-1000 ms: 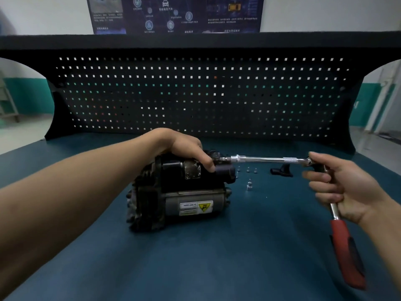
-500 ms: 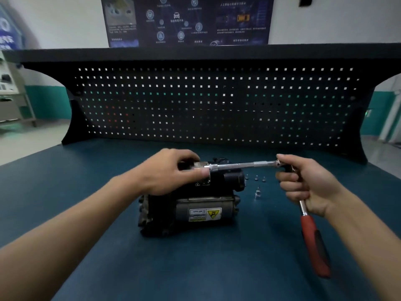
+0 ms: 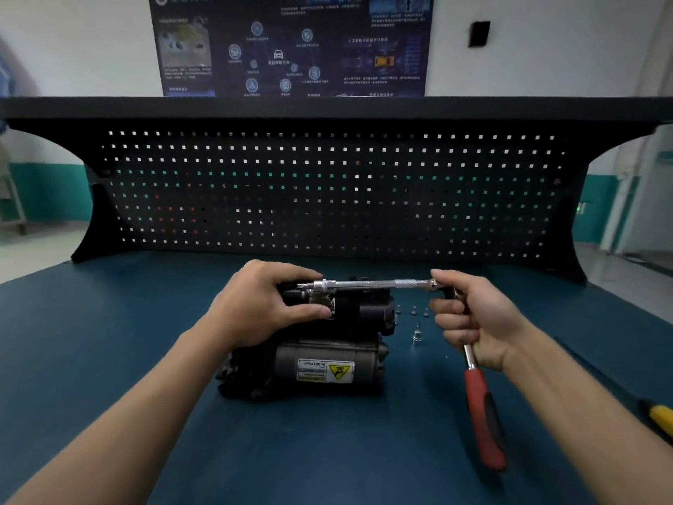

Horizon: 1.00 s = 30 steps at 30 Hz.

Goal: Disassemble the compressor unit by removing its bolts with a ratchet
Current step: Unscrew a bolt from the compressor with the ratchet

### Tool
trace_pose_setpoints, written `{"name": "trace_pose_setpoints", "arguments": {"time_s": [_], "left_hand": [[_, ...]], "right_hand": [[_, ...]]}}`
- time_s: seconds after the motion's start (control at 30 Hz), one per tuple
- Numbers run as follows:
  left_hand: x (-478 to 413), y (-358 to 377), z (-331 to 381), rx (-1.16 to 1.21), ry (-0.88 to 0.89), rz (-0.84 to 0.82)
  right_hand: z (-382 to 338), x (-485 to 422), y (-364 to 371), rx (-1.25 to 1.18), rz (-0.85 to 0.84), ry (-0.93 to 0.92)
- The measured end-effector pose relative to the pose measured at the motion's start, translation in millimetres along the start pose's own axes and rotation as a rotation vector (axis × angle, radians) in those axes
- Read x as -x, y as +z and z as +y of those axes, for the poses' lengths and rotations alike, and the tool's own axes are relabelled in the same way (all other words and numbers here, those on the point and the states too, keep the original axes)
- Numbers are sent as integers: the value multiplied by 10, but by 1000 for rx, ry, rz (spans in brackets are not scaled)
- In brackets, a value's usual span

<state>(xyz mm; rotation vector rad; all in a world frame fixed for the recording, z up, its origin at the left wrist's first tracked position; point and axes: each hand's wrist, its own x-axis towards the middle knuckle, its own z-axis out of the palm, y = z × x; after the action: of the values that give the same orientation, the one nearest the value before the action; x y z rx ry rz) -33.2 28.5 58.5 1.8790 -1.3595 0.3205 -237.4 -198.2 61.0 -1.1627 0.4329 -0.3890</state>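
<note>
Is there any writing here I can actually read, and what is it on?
"Do NOT touch": on the white label stuck to the compressor unit, beside a yellow warning triangle.
The label's lower lines: too small to read.
Wall poster: its captions are too blurred to read.

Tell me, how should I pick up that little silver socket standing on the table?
Pinch the socket by its round sides, coming straight down from above. It stands upright on the table, apart from the compressor and the right hand, so your fingers should fit either side.
</note>
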Motion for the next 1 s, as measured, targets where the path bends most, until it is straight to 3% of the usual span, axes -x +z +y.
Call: {"name": "trace_pose_setpoints", "arguments": {"time_s": [0.2,0.37,1.0], "left_hand": [[69,107,-44,-86,185,218],[150,184,-55,-196,195,346],[185,269,-12,-181,140,439]], "right_hand": [[-31,111,-24,46,52,-80],[9,221,-63,67,77,-123],[119,229,-57,37,91,-170]]}}
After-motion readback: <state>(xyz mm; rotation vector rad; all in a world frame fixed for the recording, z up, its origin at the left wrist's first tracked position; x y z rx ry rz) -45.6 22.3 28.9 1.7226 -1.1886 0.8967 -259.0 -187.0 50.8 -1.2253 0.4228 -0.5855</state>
